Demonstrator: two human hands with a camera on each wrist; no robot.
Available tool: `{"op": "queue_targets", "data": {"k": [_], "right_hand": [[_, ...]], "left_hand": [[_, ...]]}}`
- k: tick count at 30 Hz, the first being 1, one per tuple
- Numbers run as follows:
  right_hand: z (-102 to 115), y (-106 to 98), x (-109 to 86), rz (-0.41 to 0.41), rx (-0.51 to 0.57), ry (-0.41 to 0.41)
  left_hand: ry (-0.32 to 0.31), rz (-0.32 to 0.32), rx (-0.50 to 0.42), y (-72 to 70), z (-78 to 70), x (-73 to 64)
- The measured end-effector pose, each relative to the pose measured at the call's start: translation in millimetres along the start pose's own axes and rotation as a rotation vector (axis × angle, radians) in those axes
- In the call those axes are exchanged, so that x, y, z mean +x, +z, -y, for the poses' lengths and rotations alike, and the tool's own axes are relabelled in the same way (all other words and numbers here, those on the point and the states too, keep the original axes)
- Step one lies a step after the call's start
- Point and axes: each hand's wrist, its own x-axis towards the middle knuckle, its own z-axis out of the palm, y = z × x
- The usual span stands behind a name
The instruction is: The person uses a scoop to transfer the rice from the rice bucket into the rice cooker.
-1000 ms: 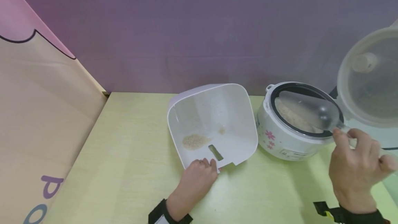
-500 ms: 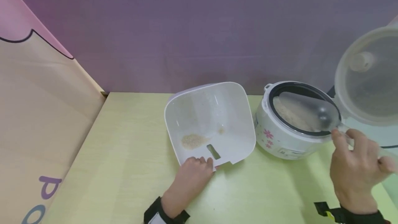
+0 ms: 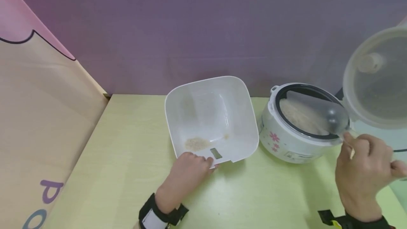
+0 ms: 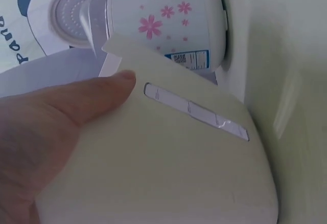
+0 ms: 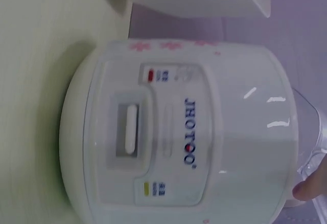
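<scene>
My left hand grips the near rim of a white, deep plastic bin, which is tilted towards me. A small patch of rice lies inside it, close to a slot in the near wall. In the left wrist view my thumb presses on the bin's outer wall beside a long clear strip. My right hand holds a translucent scoop by its handle. The scoop's bowl is in the mouth of a white rice cooker with pink flowers, above pale rice.
The cooker's round lid stands raised at the right. A purple-grey backdrop rises behind the light wooden table. A beige panel borders the left. The cooker's front switch shows in the right wrist view.
The bin has tipped back somewhat, its far rim rising in the view, and has shifted slightly left with my left hand. My right hand and the scoop have barely moved.
</scene>
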Motion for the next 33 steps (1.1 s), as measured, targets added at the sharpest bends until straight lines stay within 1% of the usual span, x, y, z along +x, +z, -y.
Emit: {"op": "queue_targets", "data": {"k": [4,6,10,13,15,18,20,23,27,29,30,31,33], "right_hand": [[-0.1,-10.2,2.0,0.144,0.085,0.028],[1.2,-15.4,5.2,0.213,0.136,0.051],[5.9,-25.2,12.4,0.328,0.224,0.120],[6.3,-32.2,15.6,0.394,0.261,0.156],[5.7,-37.5,17.4,0.455,0.279,0.179],[4.7,-46.1,19.5,0.578,0.309,0.203],[7.8,-51.6,20.1,0.653,0.326,0.238],[14.5,-58.1,19.2,0.729,0.380,0.273],[24.0,-64.3,16.6,0.851,0.434,0.368],[26.7,-66.5,14.1,0.934,0.445,0.419],[27.5,-67.1,12.3,0.979,0.465,0.441],[27.4,-67.4,10.1,1.018,0.497,0.446],[26.7,-67.4,4.0,1.088,0.595,0.442]], "left_hand": [[-0.013,-0.002,-0.067,-3.0,11.2,3.2],[-0.020,-0.014,-0.093,-3.5,16.3,5.3],[-0.016,-0.029,-0.111,-4.2,26.1,10.1],[-0.009,-0.034,-0.121,-4.5,33.3,12.7],[-0.008,-0.039,-0.130,-4.9,37.9,14.2],[-0.009,-0.030,-0.144,-6.1,44.8,16.5],[-0.016,-0.022,-0.161,-6.9,49.3,17.7],[-0.031,-0.007,-0.200,-8.8,55.0,19.8],[-0.042,0.016,-0.234,-12.4,61.2,23.2],[-0.047,0.031,-0.243,-13.8,63.7,24.8],[-0.052,0.040,-0.247,-14.2,64.8,25.6],[-0.057,0.049,-0.251,-14.5,65.8,26.5],[-0.069,0.061,-0.257,-14.5,67.8,28.5]]}}
